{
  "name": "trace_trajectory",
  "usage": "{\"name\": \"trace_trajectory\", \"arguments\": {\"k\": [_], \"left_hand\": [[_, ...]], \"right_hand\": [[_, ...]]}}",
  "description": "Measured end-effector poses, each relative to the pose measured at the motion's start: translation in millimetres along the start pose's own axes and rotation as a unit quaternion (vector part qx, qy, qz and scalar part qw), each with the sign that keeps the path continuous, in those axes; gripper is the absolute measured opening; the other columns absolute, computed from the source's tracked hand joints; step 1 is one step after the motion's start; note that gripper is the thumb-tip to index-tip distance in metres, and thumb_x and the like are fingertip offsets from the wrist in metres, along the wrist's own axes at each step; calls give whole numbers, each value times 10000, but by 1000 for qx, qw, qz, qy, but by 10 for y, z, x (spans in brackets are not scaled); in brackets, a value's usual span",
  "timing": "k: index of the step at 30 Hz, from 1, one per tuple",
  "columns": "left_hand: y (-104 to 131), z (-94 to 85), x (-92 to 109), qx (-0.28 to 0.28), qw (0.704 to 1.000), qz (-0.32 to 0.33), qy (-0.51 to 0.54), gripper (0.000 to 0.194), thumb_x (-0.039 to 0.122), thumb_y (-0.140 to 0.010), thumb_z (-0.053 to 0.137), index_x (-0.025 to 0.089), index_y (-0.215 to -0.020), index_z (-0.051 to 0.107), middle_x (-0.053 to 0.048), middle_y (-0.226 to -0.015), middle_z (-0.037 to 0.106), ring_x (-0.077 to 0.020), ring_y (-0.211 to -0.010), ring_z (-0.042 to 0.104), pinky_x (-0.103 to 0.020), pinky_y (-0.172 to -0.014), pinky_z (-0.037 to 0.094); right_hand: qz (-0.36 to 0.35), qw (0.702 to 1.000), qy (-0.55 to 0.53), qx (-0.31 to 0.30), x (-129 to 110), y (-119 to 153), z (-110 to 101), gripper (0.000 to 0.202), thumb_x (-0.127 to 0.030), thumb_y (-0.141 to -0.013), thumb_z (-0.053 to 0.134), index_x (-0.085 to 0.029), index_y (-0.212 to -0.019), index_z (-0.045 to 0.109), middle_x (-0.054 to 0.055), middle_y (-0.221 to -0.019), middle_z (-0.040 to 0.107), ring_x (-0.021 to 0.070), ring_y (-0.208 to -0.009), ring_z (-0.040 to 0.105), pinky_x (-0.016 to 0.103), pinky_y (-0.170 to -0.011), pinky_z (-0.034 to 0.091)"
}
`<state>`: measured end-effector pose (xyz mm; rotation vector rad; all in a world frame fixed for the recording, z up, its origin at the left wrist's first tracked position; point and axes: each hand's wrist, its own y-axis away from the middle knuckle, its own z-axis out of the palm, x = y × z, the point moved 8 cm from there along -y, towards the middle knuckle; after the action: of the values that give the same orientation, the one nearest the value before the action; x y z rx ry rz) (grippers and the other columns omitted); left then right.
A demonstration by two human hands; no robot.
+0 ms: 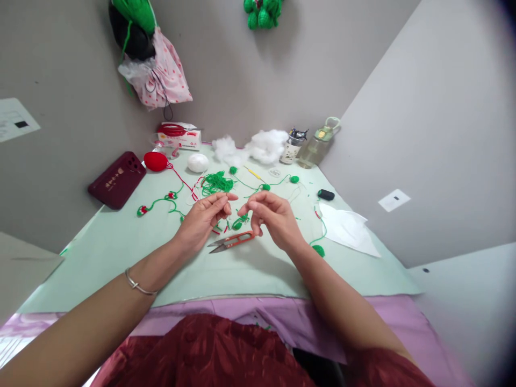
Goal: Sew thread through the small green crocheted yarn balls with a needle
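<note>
My left hand (205, 216) is raised over the table, thumb and index finger pinched together. Facing it across a small gap, my right hand (274, 216) has its thumb against curled fingers. Whatever either pinch holds is too small to make out. Just below them lie orange-handled thread snips (231, 242), blades toward the left. A small green crocheted piece (237, 224) and short red and green yarn scraps sit between the hands. Behind my left hand is a loose heap of green yarn (217, 184).
Red yarn (155, 161), white yarn (198, 163) and fluffy white stuffing (266, 146) stand at the back. A maroon phone (116, 180) leans left. At right are a pen cup (292, 149), a water bottle (316, 145) and white paper (349, 230). A yellow-handled crochet hook (253, 172) lies behind.
</note>
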<state>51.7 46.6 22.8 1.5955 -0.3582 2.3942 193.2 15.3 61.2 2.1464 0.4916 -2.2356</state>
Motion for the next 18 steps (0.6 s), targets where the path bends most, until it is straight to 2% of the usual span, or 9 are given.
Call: {"name": "trace_trajectory", "arguments": {"k": [3, 6, 9, 13, 15, 18], "left_hand": [[74, 58, 98, -1, 984, 57, -170, 304, 418, -925, 619, 200, -1077, 766, 27, -642, 513, -133, -638, 481, -256, -676, 437], [148, 129, 141, -12, 951, 115, -285, 351, 385, -963, 547, 198, -1183, 746, 26, -639, 513, -136, -617, 474, -264, -660, 429], [182, 134, 157, -7, 929, 175, -326, 380, 348, -995, 499, 205, -1282, 702, 16, -692, 548, -134, -642, 500, -259, -686, 445], [206, 174, 184, -26, 893, 261, -366, 382, 299, -1021, 464, 196, -1325, 670, -2, -747, 582, -143, -711, 538, -273, -760, 476], [217, 196, 188, -35, 880, 285, -379, 371, 275, -1024, 457, 184, -1309, 675, -9, -751, 591, -150, -741, 550, -279, -777, 485], [224, 198, 195, -30, 874, 294, -385, 367, 258, -1024, 454, 187, -1313, 668, -1, -737, 581, -147, -733, 552, -272, -764, 491]], "right_hand": [[20, 999, -29, 32, 30, -29, -90, 278, -459, -878, 709, -196, -891, 622, -16, -723, 697, 57, -413, 508, 197, -391, 353], [9, 999, -29, 39, 17, -42, -99, 246, -405, -850, 749, -187, -926, 663, -23, -715, 684, 48, -477, 506, 189, -453, 377], [3, 1000, 1, 29, 8, -32, -55, 235, -376, -827, 767, -167, -923, 717, -2, -721, 692, 59, -535, 512, 199, -495, 400], [0, 999, 36, 19, 12, -8, 13, 249, -396, -830, 748, -156, -897, 737, -24, -610, 637, 52, -443, 440, 208, -429, 341], [-5, 999, 40, 26, 8, -5, 24, 230, -383, -830, 745, -159, -877, 728, -40, -586, 600, 51, -436, 437, 205, -424, 339], [-12, 998, 44, 39, 0, -9, 17, 214, -370, -827, 747, -160, -851, 711, -30, -641, 607, 61, -500, 498, 207, -477, 413]]}}
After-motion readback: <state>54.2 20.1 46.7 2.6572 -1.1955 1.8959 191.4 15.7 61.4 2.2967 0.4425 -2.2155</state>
